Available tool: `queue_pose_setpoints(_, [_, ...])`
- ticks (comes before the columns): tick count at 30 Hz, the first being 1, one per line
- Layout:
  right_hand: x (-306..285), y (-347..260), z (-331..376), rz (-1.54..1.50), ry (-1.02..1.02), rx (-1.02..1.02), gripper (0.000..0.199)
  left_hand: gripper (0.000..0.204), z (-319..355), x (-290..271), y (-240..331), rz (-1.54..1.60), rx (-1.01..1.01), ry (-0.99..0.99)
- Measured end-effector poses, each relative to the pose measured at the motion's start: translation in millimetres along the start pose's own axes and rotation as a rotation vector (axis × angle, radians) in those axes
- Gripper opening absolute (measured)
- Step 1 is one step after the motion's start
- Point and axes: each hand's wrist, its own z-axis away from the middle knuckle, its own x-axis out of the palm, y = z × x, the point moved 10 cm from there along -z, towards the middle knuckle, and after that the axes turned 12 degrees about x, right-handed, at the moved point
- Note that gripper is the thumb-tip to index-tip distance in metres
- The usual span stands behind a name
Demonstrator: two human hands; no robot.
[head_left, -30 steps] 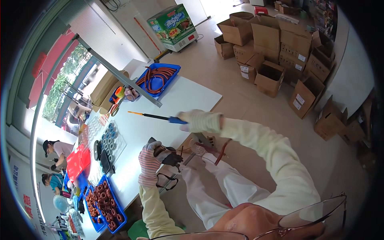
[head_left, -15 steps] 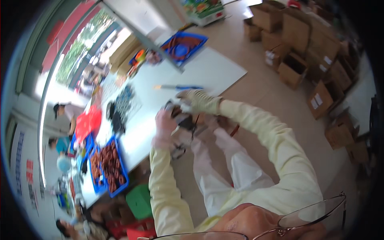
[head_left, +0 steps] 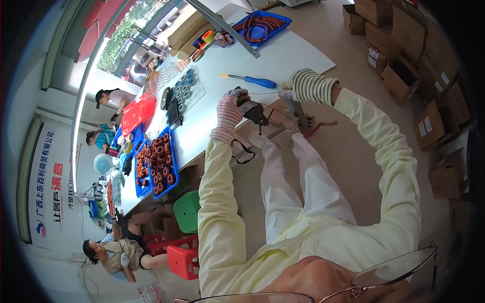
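The person sits at the edge of a long white table (head_left: 283, 58), working low over the lap, so the piece hangs just off the table's near side instead of resting on it. The left hand (head_left: 230, 113), in a pink-striped knit glove, is closed around a small dark part (head_left: 254, 113) with thin wires trailing from it, apparently to keep it steady. The right hand (head_left: 305, 86), in a green-striped glove, grips the top of a grey metal tool (head_left: 298, 113) that stands nearly upright beside the part; its fingers look wrapped tight, though how the tool's tip meets the part is too small to tell. A thin wire runs between the two hands. A blue-handled screwdriver (head_left: 252, 80) lies on the table just beyond the hands, within easy reach. Further along sit a blue tray of copper-coloured coils (head_left: 157, 164), rows of small round parts (head_left: 182, 91), and at the far end a blue bin of red cables (head_left: 260, 24). Cardboard boxes (head_left: 404, 45) are stacked along the right wall on a tan floor, a green stool (head_left: 187, 209) and red stools (head_left: 179, 255) stand under the table, and other workers sit along the far side by the windows.
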Motion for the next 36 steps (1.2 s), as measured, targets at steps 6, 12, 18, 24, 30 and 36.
queue_pose_setpoints(6, [64.1,-59.3,41.9,-0.677,0.409,-0.113,0.03,0.037,-2.2,-1.7,7.8,-0.101,0.033,0.006])
queue_pose_setpoints(12, [170.2,-86.7,25.6,-1.895,-0.134,0.188,0.032,0.032,-0.6,-1.8,19.0,-0.117,0.178,0.011])
queue_pose_setpoints(18, [164.8,-1.8,21.9,-2.671,0.243,0.216,0.035,0.035,4.6,4.5,-0.2,-0.085,0.058,-0.1])
queue_pose_setpoints(24, [37.8,0.5,55.6,-2.293,0.27,-0.232,0.036,0.063,0.0,11.2,3.2,0.06,-0.08,-0.346])
queue_pose_setpoints(30, [-18.3,15.3,-2.7,-2.102,0.323,-0.206,0.036,0.071,-6.0,-1.0,31.6,-0.026,0.003,-0.399])
queue_pose_setpoints(36, [48.2,74.6,-111.6,-2.506,0.211,0.405,0.028,0.074,0.6,4.0,17.2,0.197,-0.036,-0.352])
